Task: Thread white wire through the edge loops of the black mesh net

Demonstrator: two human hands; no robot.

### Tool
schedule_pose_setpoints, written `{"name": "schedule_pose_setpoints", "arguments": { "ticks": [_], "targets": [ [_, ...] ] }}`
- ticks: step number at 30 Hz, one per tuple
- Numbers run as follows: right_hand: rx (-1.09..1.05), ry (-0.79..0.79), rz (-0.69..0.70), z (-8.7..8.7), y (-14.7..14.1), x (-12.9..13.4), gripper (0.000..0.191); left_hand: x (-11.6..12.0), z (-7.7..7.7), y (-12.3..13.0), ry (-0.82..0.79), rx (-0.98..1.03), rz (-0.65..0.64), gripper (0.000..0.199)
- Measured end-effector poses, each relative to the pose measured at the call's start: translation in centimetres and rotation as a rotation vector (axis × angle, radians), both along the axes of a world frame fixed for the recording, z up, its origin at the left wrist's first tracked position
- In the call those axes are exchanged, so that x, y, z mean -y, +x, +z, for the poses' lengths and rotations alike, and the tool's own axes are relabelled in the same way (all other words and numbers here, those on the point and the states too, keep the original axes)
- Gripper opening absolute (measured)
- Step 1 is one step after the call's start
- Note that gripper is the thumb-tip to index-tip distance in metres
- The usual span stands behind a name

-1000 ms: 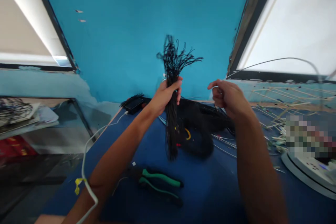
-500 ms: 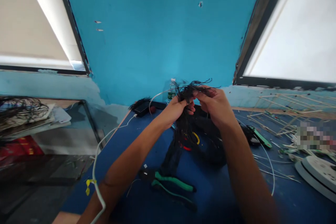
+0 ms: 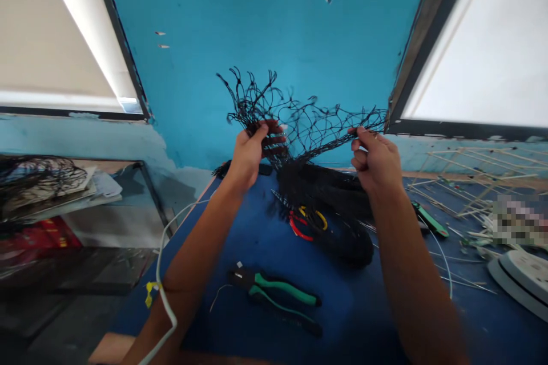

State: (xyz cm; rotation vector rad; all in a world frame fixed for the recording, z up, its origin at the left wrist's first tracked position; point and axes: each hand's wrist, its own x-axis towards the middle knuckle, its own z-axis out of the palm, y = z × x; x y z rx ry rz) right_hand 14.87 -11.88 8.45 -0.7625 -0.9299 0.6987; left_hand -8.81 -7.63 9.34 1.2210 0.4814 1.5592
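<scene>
Black knotted net [image 3: 323,148] held up over the far part of the blue table [image 3: 240,228], mesh fanned between two hands. Left hand [image 3: 252,151] clasps a gathered bunch under the thumb, loose ends sprouting above; right hand [image 3: 379,162] pinches an edge between thumb and forefinger, other fingers curled. Net's lower part runs down to a black heap [image 3: 329,188]; cannot tell whether they are one piece. Chief risk, I judge: tangling, since loose knotted strands hook easily; a hard pull could drag the heap or slip the right pinch. Scissors [image 3: 296,230] lie against the heap, handles liable to snag. Green-handled pliers [image 3: 285,291] sit nearer, apart from the net. Pale cable [image 3: 172,319] crosses the left forearm; could catch if the arm swings. Containers: none made out; side shelf [image 3: 128,174] bears papers [image 3: 105,185] and dark strands [image 3: 38,177].
</scene>
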Motion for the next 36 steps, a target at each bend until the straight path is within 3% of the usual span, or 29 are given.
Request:
{"name": "schedule_pose_setpoints", "arguments": {
  "ticks": [4, 9, 12, 20, 25, 32, 36],
  "targets": [
    [0.008, 0.012, -0.014, 0.0, 0.5, 0.0, 0.017, -1.3, 0.6, -2.3, -0.036, 0.025, 0.119, 0.012],
    [-0.003, -0.002, -0.029, 0.2, 2.1, 0.1, 0.015, -2.6, 1.0, -5.2, -0.087, 0.016, 0.132, 0.023],
    [0.1, -0.09, 0.016, 0.3, 3.2, 0.6, 0.015, -3.0, 0.9, -5.9, -0.072, -0.021, 0.152, 0.018],
    [0.316, -0.383, 0.254, -0.7, 4.0, 0.9, 0.036, -1.1, 0.2, -2.8, -0.059, -0.194, -0.056, 0.02],
    [0.294, -0.445, 0.229, -2.1, 4.7, -0.8, 0.041, -0.6, 0.0, -1.9, -0.1, -0.206, -0.121, 0.017],
    [0.336, -0.366, 0.219, -3.4, 4.8, -2.1, 0.045, -2.0, -0.6, -2.7, -0.11, -0.24, -0.13, 0.025],
    [0.646, -0.299, 0.403, -3.0, 4.9, -0.8, 0.043, -2.4, -1.0, -2.4, -0.07, -0.258, -0.141, 0.025]
  ]
}}
